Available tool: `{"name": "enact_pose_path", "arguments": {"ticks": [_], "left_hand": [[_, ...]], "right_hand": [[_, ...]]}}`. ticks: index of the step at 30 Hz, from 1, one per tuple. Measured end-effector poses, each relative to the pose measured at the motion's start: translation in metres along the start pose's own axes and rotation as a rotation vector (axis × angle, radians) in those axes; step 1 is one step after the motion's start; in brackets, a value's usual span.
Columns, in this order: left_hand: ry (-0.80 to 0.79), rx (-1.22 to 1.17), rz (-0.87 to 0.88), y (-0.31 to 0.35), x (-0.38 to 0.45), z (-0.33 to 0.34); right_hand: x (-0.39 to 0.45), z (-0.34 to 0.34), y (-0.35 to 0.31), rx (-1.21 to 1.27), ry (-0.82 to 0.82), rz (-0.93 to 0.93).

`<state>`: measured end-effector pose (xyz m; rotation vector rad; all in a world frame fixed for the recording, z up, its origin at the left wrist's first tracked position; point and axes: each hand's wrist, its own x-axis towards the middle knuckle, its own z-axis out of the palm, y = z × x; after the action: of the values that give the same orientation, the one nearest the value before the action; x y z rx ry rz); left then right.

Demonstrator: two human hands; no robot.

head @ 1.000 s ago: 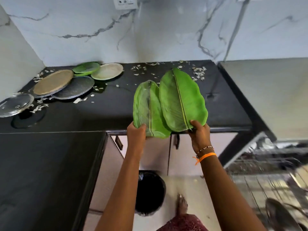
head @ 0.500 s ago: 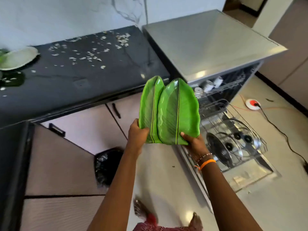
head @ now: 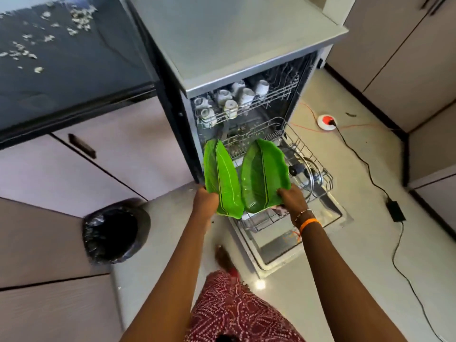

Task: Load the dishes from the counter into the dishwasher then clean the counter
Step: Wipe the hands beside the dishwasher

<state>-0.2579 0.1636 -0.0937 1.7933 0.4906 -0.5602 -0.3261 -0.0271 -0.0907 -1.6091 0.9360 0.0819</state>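
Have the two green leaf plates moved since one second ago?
Yes. The two green leaf plates went from above the black counter to above the dishwasher's lower rack, one in each hand.

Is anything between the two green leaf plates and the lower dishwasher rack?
Nothing visible blocks them. The left hand and right hand hold the leaf plates right above the pulled-out lower rack. A steel lid fills the rack's far right; the near side looks free.

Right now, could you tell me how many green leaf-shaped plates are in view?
2: one leaf-shaped plate in the left hand, one in the right hand, both above the pulled-out lower rack. None visible elsewhere.
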Motion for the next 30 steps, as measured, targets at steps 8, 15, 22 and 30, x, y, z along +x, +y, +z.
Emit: {"name": "enact_pose_path", "arguments": {"ticks": [8, 15, 22, 30], "left_hand": [[-0.106, -0.147, -0.134, 0.018, 0.066, 0.052], [-0.044, 0.052, -0.174, -0.006, 0.15, 0.089], [0.007, 0.062, -0.095, -0.038, 0.24, 0.13], [0.098, -0.058, -0.095, -0.064, 0.289, 0.164]], "right_hand": [[0.074, -0.007, -0.024, -0.201, -0.006, 0.023], [0.196, 0.003, -0.015, -0.271, -0.026, 0.031], [0.338, 0.054, 0.029, -0.762, -0.023, -0.244], [0.415, 0.093, 0.091, -0.996, -0.09, -0.377]]}}
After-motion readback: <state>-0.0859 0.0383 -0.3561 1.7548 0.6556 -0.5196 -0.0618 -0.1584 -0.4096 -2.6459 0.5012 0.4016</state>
